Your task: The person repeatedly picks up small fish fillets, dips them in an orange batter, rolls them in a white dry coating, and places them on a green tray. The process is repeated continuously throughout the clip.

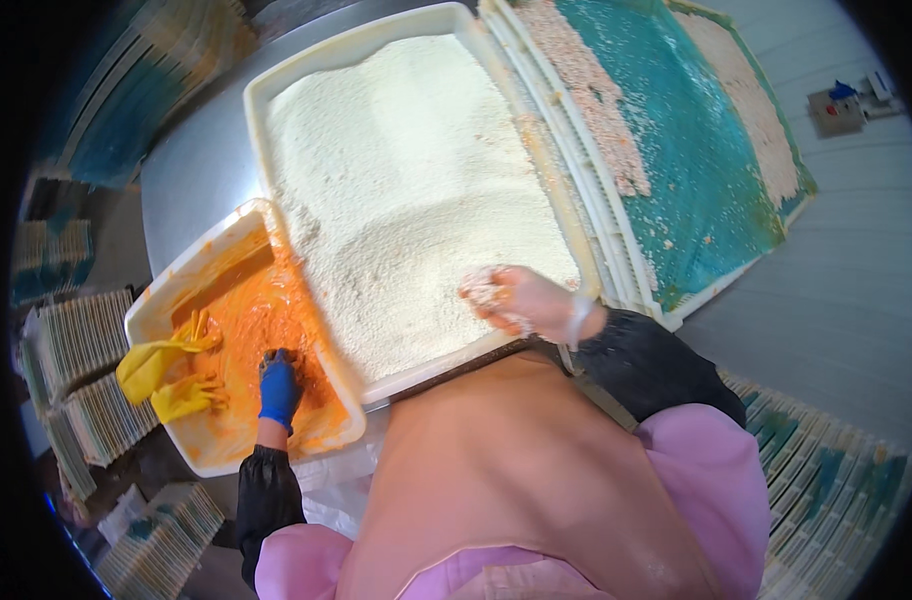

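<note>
My left hand [279, 388], in a blue glove with darkened fingers, dips into the white tub [198, 466] of wet orange batter-like mix [266, 300]. Its fingers look curled, and whatever they grip is hidden. Over the near right part of a large white tray [259, 128] filled with pale crumbs [396, 140], my right hand [536, 300] has its fingers closed round a crumb-coated piece [488, 288]. White crumbs cling to those fingers, and a pale band circles the wrist.
Yellow gloves [161, 375] hang over the tub's left side. Right of the crumbs, a white-framed rack with a teal mesh sheet [676, 150] carries many small pinkish bits. Stacked trays [86, 345] stand at left, more stacked frames [826, 490] at lower right. A metal table [196, 180] lies beneath.
</note>
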`<action>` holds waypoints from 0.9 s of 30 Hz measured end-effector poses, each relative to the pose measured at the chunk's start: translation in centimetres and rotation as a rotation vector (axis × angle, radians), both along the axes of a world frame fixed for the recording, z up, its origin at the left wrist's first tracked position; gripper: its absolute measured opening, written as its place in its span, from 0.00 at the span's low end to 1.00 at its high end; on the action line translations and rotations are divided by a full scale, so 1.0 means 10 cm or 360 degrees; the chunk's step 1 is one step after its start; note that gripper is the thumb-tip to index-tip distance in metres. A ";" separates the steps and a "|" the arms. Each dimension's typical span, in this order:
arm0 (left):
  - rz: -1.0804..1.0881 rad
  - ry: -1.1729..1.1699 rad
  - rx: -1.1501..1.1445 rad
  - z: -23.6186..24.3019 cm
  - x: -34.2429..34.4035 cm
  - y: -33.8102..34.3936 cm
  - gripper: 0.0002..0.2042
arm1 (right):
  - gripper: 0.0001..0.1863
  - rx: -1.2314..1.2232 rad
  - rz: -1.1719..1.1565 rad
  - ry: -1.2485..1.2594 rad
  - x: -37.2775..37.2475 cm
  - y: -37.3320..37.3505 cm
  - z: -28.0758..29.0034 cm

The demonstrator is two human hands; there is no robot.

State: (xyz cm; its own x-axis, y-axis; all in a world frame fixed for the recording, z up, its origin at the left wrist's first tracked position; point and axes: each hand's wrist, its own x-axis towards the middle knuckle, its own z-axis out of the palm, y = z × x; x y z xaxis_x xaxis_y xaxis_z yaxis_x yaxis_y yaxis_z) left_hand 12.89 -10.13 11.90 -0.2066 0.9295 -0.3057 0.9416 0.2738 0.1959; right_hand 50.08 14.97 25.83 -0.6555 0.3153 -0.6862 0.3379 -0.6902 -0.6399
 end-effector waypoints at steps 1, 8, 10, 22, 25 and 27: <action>-0.0008 -0.0069 0.0026 0.02 0.02 0.02 0.14 | 0.08 0.0064 -0.0062 -0.0015 0.19 0.03 0.13; -0.0085 -0.0473 0.0311 0.23 -0.02 0.18 0.10 | 0.16 0.1424 -0.0503 -0.0543 1.23 0.45 0.72; 0.0329 -0.0792 0.0300 0.09 -0.14 0.16 0.09 | 0.16 0.2124 -0.0128 -0.1049 1.53 0.51 0.45; 0.0612 -0.0668 0.0145 -0.08 -0.29 -0.11 0.07 | 0.33 0.1680 -0.0069 -0.0518 1.84 0.41 0.13; 0.0491 -0.0486 0.0179 -0.17 -0.35 -0.11 0.07 | 0.32 0.1562 -0.0123 -0.0236 1.72 0.44 0.08; 0.0569 -0.0516 0.0159 -0.19 -0.37 -0.12 0.07 | 0.30 0.1406 -0.0210 -0.0132 1.67 0.44 0.11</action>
